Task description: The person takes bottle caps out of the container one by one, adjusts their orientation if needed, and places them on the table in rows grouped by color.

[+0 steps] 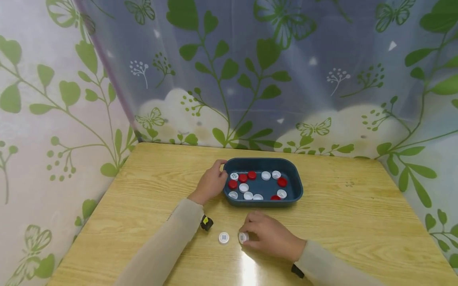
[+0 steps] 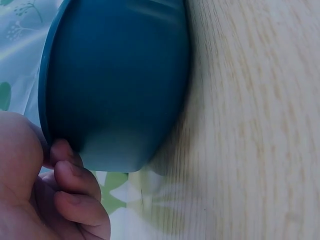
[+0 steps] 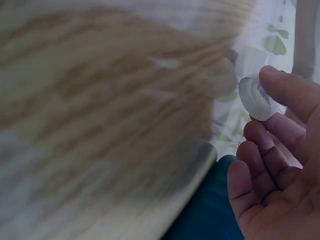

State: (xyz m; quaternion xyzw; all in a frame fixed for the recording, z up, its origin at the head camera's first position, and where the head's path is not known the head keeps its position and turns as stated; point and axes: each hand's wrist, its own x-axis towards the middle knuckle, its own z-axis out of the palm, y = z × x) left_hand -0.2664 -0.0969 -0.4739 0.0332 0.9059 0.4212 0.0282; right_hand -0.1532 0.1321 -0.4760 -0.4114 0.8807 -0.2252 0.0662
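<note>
A dark blue plastic basin [image 1: 262,203] stands on the table, with several red and white bottle caps lying inside it. My left hand [image 1: 212,182] grips the basin's left end; in the left wrist view its curled fingers [image 2: 75,175] meet the rim. In front of the basin, my right hand [image 1: 270,235] pinches a white bottle cap [image 1: 243,237] between thumb and finger. The right wrist view shows this cap [image 3: 256,99] on edge at the fingertips. Another white cap [image 1: 223,238] lies on the table just left of it, its printed face up.
The wooden table [image 1: 350,214] extends to both sides of the basin. Behind it hangs a leaf-and-butterfly patterned curtain [image 1: 243,79], with similar cloth at left and right. A dark band [image 1: 206,223] sits at the left wrist.
</note>
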